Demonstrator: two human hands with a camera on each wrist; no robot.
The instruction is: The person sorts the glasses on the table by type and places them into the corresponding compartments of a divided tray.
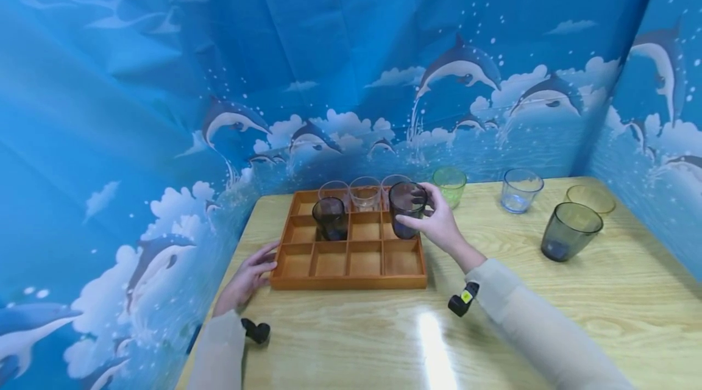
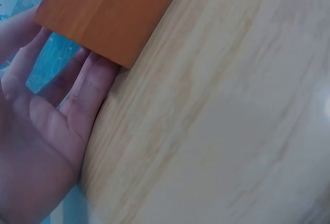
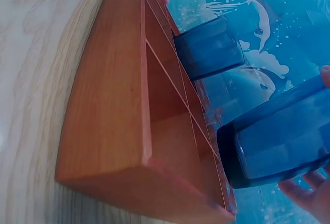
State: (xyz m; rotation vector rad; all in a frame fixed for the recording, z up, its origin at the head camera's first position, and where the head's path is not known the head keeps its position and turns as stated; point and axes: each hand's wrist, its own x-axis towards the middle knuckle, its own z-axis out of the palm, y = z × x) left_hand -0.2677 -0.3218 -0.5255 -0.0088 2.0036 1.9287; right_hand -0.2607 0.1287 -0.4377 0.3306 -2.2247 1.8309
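A wooden compartment box lies on the table. At its left side rests my left hand, whose fairly straight fingers touch the near left corner in the left wrist view. My right hand grips a dark grey glass round its side, thumb in front. That glass is upright above the right end of the box's middle row; in the right wrist view its base looks just clear of the dividers. Another dark glass stands in the middle row, left of centre. Three clear glasses stand in the back row.
Right of the box stand a green glass, a bluish clear glass, an olive-grey glass and a yellowish glass partly behind it. A blue dolphin-print curtain hangs along the table's back and sides.
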